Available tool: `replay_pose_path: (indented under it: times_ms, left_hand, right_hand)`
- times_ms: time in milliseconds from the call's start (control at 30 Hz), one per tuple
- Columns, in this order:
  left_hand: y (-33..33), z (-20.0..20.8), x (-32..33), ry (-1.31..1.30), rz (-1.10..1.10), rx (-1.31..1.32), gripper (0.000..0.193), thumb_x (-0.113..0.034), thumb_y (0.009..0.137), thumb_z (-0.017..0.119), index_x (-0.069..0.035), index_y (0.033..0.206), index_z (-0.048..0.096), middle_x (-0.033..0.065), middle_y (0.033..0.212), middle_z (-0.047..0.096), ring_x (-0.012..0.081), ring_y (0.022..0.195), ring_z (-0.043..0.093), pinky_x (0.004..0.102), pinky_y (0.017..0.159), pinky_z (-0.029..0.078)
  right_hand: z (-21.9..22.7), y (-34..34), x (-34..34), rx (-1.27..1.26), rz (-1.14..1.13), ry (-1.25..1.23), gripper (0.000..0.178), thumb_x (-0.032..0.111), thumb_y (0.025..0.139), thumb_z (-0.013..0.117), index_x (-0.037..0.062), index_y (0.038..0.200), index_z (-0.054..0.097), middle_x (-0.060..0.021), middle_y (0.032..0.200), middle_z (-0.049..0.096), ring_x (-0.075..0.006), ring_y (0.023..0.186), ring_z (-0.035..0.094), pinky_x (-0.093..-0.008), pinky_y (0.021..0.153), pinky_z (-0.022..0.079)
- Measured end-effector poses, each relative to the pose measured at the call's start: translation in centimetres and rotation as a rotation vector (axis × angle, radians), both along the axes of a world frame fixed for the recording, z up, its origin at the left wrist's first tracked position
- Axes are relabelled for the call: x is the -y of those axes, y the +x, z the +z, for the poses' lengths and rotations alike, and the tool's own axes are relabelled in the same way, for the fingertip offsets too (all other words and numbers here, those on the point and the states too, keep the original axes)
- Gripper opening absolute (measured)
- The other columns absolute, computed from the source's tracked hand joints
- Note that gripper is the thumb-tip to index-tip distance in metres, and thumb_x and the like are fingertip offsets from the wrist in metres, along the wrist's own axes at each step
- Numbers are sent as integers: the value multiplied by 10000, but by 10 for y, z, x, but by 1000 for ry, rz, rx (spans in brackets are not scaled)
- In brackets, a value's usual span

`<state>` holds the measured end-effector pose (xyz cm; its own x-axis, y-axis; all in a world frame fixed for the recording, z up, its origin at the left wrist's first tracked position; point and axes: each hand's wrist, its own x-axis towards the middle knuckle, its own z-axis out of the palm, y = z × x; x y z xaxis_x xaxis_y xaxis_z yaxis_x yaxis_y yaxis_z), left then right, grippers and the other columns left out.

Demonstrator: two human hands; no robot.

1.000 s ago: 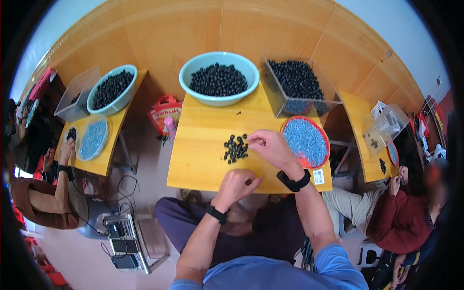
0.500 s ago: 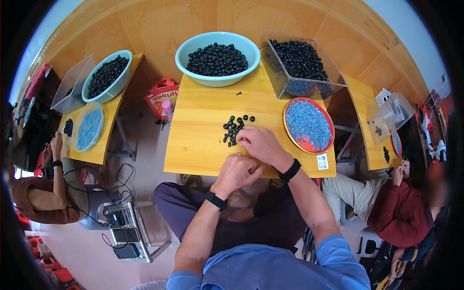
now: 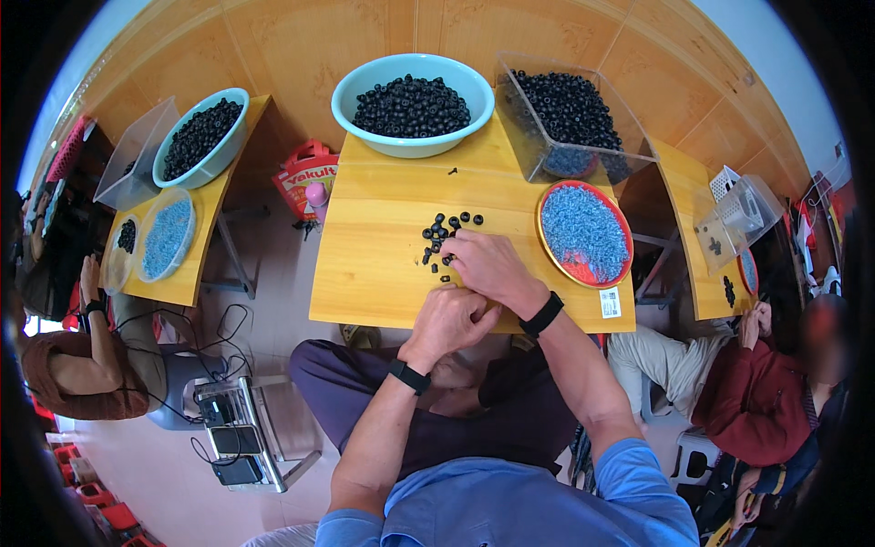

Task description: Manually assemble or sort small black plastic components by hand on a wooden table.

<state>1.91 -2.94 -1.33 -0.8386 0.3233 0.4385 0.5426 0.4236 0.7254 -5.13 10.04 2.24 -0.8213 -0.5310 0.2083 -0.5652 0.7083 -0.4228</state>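
Note:
A loose group of small black ring-shaped pieces [image 3: 437, 231] lies on the yellow table [image 3: 374, 264]. Over its near right side my right hand [image 3: 495, 266] bends down, thumb and fingertips drawn together among the pieces; what is between them is hidden. My left hand [image 3: 447, 319] rests by the table's front edge, just left of and below the right wrist. Its fingers are curled under, and I cannot make out what they hold. To the right, a red round tray [image 3: 628, 232] carries many small blue-grey pieces [image 3: 581, 228].
Black pieces fill a light-blue basin [image 3: 412, 144] and a clear plastic bin [image 3: 583, 150] at the back. One small dark piece [image 3: 452, 171] lies alone. People sit at side tables left [image 3: 173, 287] and right [image 3: 706, 292]. A metal stool [image 3: 251, 428] with devices stands left.
My right hand has shifted slightly up and right over the black pieces, and some near its fingertips have moved. The left hand stays nearly in place, curled.

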Motion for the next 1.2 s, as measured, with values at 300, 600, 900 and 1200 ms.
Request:
replay_pose_path:
  times_ms: [300, 600, 900, 1200]
  left_hand:
    - [-4, 0, 2, 68, 41, -35, 300, -124, 797, 756, -29, 586, 565, 140, 572, 573, 348, 558, 540, 413, 589, 451]
    - [-3, 2, 0, 201, 180, 128, 214, -66, 866, 726, -10, 712, 589, 100, 637, 607, 201, 592, 587, 334, 614, 474]
    - [-12, -14, 5, 401, 145, 438, 193, -23, 906, 758, 37, 1073, 684, 90, 959, 761, 93, 850, 705, 244, 771, 569]
    - [-15, -18, 5, 462, 75, 519, 188, 32, 943, 690, 65, 1127, 669, 90, 1014, 734, 93, 902, 673, 229, 797, 554]
  right_hand:
    - [5, 4, -17, -2, 17, 61, 124, 96, 816, 653, 75, 931, 693, -101, 917, 672, -352, 857, 664, -467, 723, 528]
    - [13, 23, -42, -71, -46, 14, 221, 111, 790, 722, 81, 1005, 676, -97, 912, 670, -341, 825, 666, -444, 693, 528]
    - [9, 55, -47, -278, 32, -111, 177, 82, 823, 678, 63, 997, 657, -90, 921, 649, -293, 804, 662, -389, 692, 535]
    - [-1, 74, -41, -335, -70, -274, 188, 25, 833, 645, 14, 1020, 647, -131, 1027, 716, -311, 907, 721, -380, 764, 593]
